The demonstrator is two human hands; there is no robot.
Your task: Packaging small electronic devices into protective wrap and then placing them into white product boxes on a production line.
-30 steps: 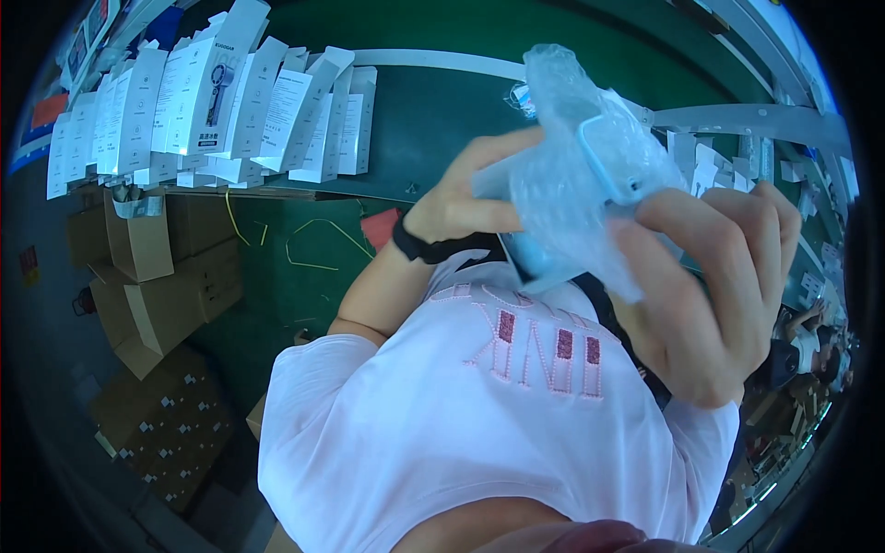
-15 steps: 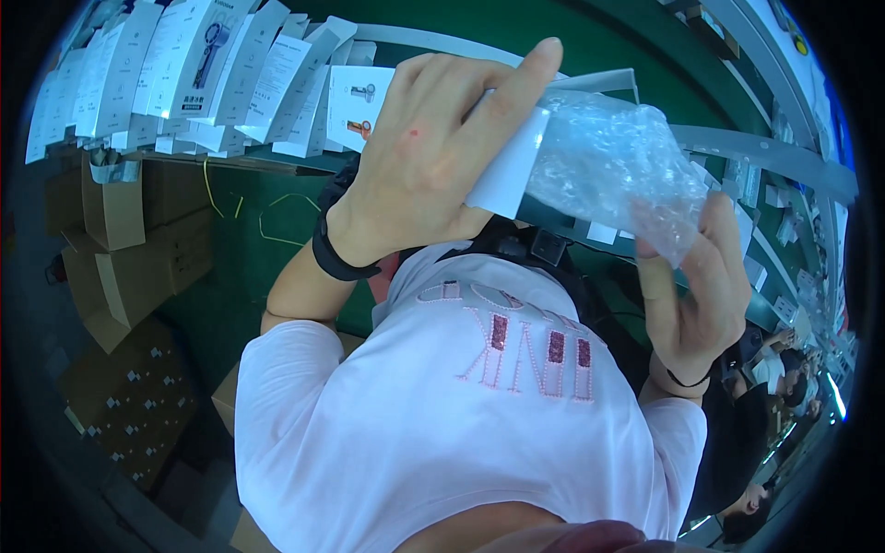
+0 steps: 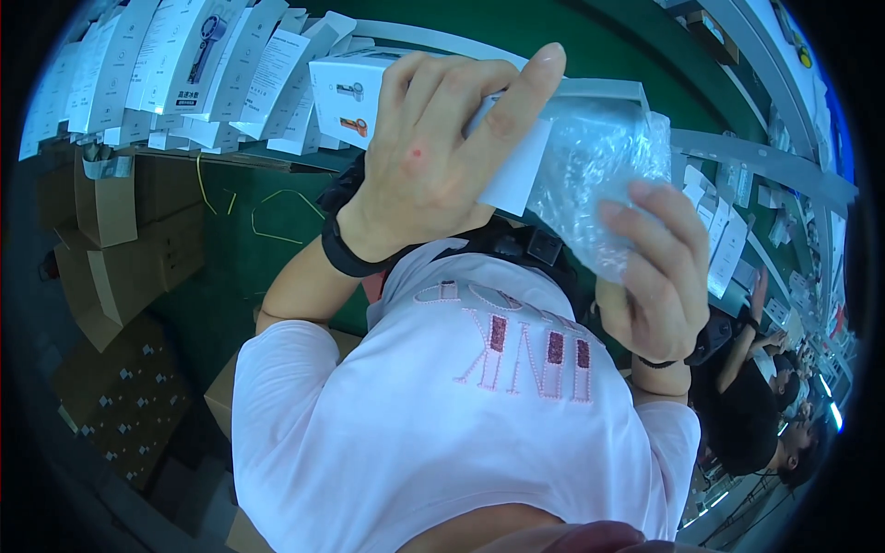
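Upper centre of the frame: the left hand (image 3: 433, 161) clamps a white rectangular cardboard box (image 3: 516, 166), steadying it, while the right hand (image 3: 650, 276), its grip closed on a clear bubble-wrap pouch (image 3: 604, 170), holds the pouch against the box's open end. Behind, a green worktop (image 3: 277, 230) carries rows of white printed cartons (image 3: 184, 74); brown cardboard boxes (image 3: 120, 249) stand at left.

White cartons (image 3: 166, 69) are standing in a leaning row along the edge of the green surface (image 3: 516, 28). Brown cardboard boxes (image 3: 129, 249) are sitting stacked below them at the left, and yellow bands (image 3: 267, 217) are lying just beside the boxes. Small white cards (image 3: 728, 249) are lining the grey rail (image 3: 765, 161) at the right. Another person (image 3: 747, 405) is working beyond it.
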